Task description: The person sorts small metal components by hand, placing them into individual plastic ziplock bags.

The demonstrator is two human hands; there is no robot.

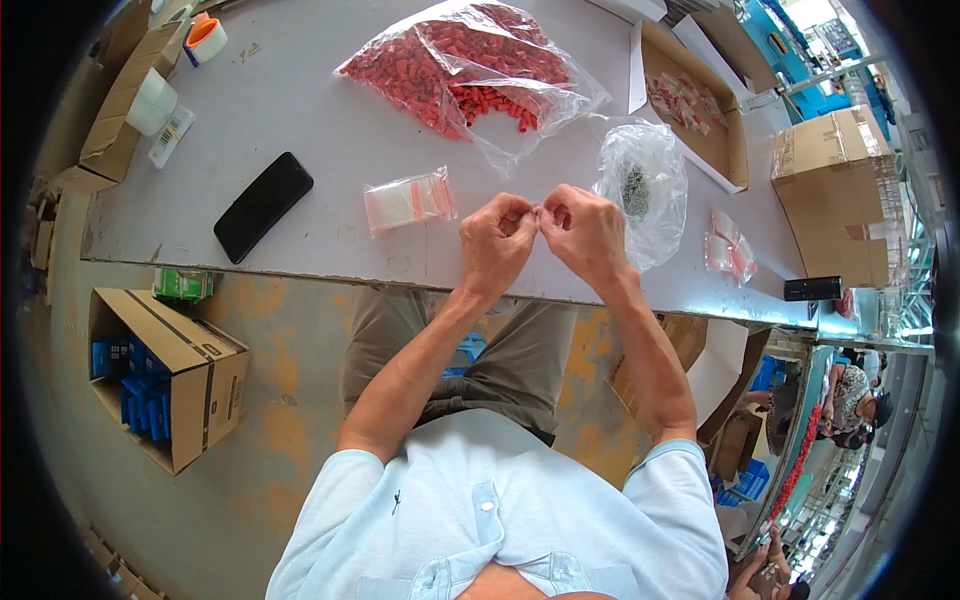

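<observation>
Pic ctr: L hand (pixel 497 243) and R hand (pixel 587 236) meet, thumbs & fingertips pinched tight; can't tell what's b/w them. Clear bag (pixel 662 232), just right of R hand, & red parts (pixel 490 103), top ctr, sit close, prob. for easy reach. Bag's crumpled w/ tiny dark bits (pixel 635 190) mid; parts short, tubular.

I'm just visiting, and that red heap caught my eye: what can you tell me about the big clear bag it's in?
The large clear bag looks like thin, glossy, crinkled plastic. It lies slumped on the grey table, beyond both hands, filled with many small, stubby red pieces. Light glints off its folds, and looser film spreads toward its right and near sides. Whether its mouth is open is hard to tell. Neither the left hand nor the right hand touches it.
</observation>
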